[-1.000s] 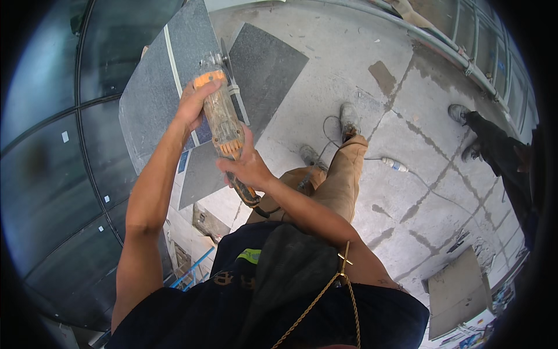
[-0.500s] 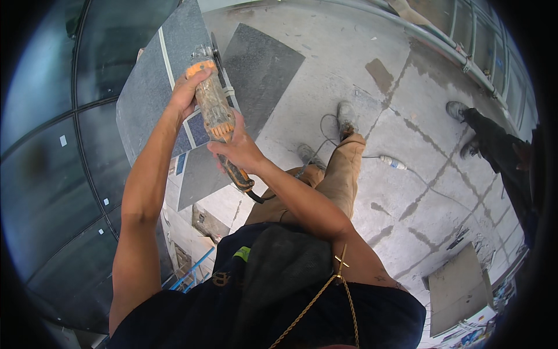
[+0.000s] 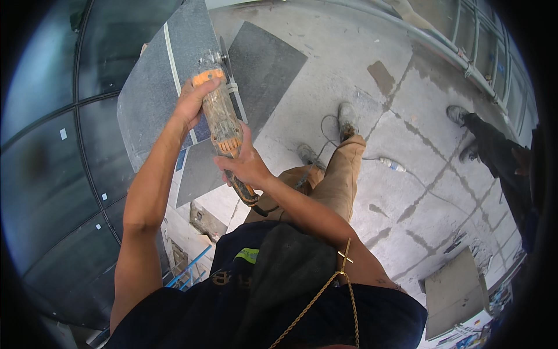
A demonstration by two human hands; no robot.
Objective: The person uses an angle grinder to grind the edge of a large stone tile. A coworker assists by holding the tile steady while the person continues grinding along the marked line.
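Observation:
An orange and grey angle grinder (image 3: 222,116), coated in dust, is held by both my hands. My left hand (image 3: 195,102) wraps round its front body just behind the orange collar. Farther back, my right hand (image 3: 247,166) grips the rear handle, where the black cord comes out. The cutting disc (image 3: 226,57) is seen nearly edge-on at the far end. Under and beside the tool stands a grey slab (image 3: 145,87) crossed by a pale strip. Whether the disc touches the slab I cannot tell.
A darker slab (image 3: 267,64) lies just right of the disc. Dark glass panels (image 3: 43,157) rise at left. A cable with a white and blue connector (image 3: 392,164) trails over the concrete floor. Another person's dark-clad leg (image 3: 494,139) is at right, near metal railing pipes (image 3: 430,38).
Both hands have shifted the grinder a little to the right and slightly nearer to me. My grip on it stays the same.

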